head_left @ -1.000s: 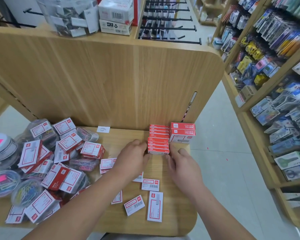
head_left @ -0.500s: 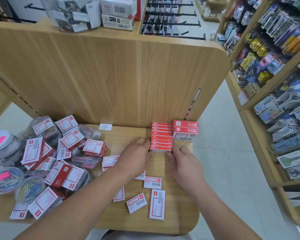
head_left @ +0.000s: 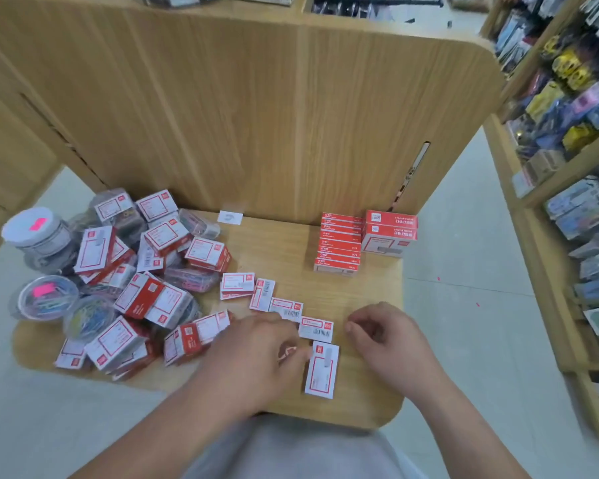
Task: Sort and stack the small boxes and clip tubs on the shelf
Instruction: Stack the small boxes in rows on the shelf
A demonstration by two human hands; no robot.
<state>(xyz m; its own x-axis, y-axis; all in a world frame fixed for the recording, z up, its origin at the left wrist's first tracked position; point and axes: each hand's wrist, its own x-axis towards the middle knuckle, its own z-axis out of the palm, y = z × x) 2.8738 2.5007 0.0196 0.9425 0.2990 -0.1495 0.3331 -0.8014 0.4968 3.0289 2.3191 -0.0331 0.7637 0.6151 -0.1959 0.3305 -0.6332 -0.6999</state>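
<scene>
Closest in, both forearms come up from the bottom edge, cut off at the elbows. The left hand [head_left: 256, 354] is low over the front of the wooden shelf [head_left: 360, 406], fingers curled. A sliver of red and white peeks out under its fingertips, but motion blur makes it impossible to say whether it grips that piece or only covers it. The right hand [head_left: 384, 337] sits well apart from it, fingers loosely bent, nothing visible in them.

Between the two hands lies a flat white box [head_left: 322, 371] with a red border, just beside the left fingertips. Just beyond it is a barcode box [head_left: 316, 328], then a loose trail of small boxes [head_left: 263, 294] running back and left, labels too smeared to read.

On the left, a jumbled heap [head_left: 146, 271] of red-and-white boxes overlaps several clear clip tubs [head_left: 44, 299], some half buried. A lidded round tub [head_left: 40, 233] with a pink sticker stands at the far left edge.

Further back on the right is the tidy part: a stack of thin red boxes [head_left: 338, 245], and touching its right side a pair of bigger red boxes [head_left: 389, 233], one atop the other. A small white tag [head_left: 229, 217] sits against the back panel [head_left: 291, 115]. Goods on top are cropped, and the racks on the right [head_left: 567, 133] are a blur.
</scene>
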